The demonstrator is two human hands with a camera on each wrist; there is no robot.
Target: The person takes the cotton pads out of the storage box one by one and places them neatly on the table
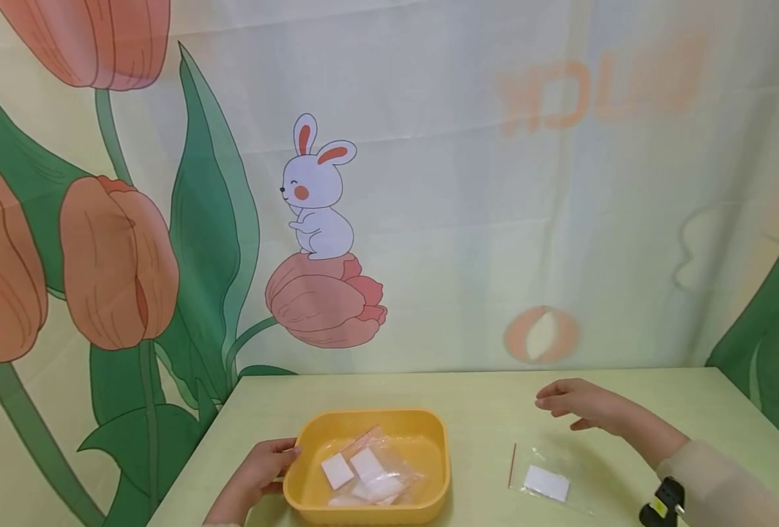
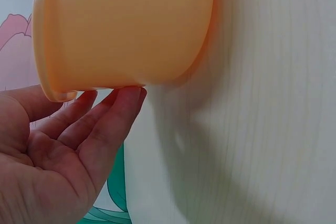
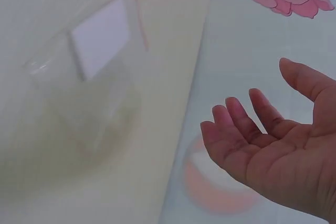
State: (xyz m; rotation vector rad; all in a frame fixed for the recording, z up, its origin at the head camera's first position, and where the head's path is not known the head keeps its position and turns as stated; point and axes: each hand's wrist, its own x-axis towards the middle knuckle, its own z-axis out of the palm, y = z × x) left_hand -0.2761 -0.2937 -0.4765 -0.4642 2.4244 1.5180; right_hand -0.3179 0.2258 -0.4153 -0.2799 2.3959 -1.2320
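My left hand (image 1: pixel 258 468) grips the left side of a yellow plastic basin (image 1: pixel 367 515) standing on the table. In the left wrist view the thumb is at the basin's rim and the fingers lie against its outer wall. Clear plastic bags (image 1: pixel 396 468) with white blocks (image 1: pixel 337 471) lie inside the basin. To the right, a clear zip bag (image 1: pixel 517 479) with a red seal line lies flat, a white rectangular piece (image 1: pixel 547 483) in it. My right hand (image 1: pixel 583 404) hovers above and behind that bag, fingers loosely bent, holding nothing.
The pale table (image 1: pixel 482 395) ends at a hanging cloth (image 1: pixel 442 241) printed with tulips and a rabbit. A black device (image 1: pixel 662 503) is strapped at the right wrist over a light sleeve (image 1: pixel 719 479).
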